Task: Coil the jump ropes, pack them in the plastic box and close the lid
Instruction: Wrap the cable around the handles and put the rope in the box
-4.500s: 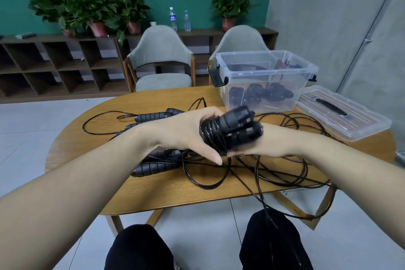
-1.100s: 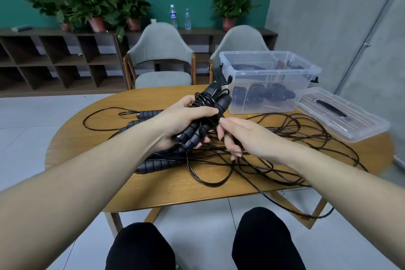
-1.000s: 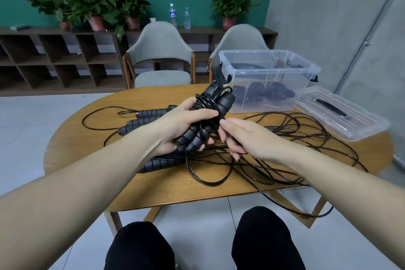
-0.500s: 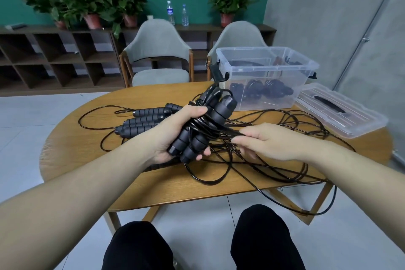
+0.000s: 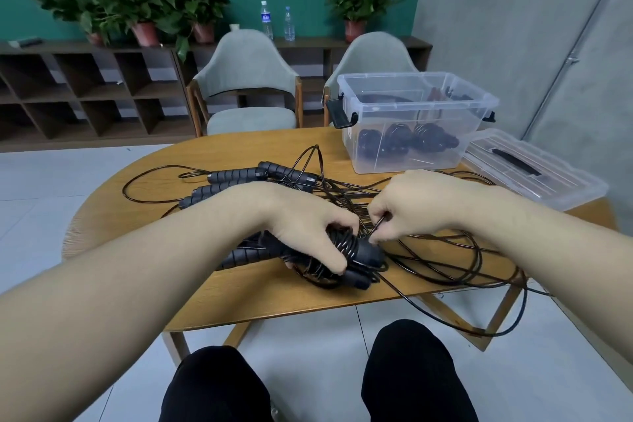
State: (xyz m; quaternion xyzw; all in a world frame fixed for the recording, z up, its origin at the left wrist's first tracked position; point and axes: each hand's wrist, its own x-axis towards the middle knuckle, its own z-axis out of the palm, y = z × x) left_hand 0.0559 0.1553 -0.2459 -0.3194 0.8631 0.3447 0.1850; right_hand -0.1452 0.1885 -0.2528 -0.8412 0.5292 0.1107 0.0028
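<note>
The left hand (image 5: 308, 233) is curled down over a coiled jump rope bundle (image 5: 346, 257), fingers wrapped across the top and thumb along the near side, pressing it against the desk (image 5: 144, 216). The bundle's black cord is wound around its two handles, whose ends stick out to the right of the hand. The right hand (image 5: 411, 205) sits just beside it, fingers bent, pinching a strand of black cord (image 5: 380, 221) between thumb and forefinger right at the bundle's upper edge.

From there loose cord (image 5: 455, 264) spreads in tangled loops over the right half of the round wooden desk, with one loop hanging off the near edge toward the floor. Behind the left hand lie more jump rope handles (image 5: 236, 175), ribbed and black, side by side, their cords looping out to the left.

The clear plastic box (image 5: 411, 96) stands open at the far right of the desk, with several coiled ropes (image 5: 407, 144) already on its bottom. Its lid (image 5: 534, 171) lies flat just to the right of the box, handle side up.

Beyond the desk stand two grey chairs (image 5: 246, 79), a low dark shelf unit (image 5: 85, 89) with potted plants (image 5: 137, 7) and two water bottles (image 5: 277, 22) on top, against a green wall.
</note>
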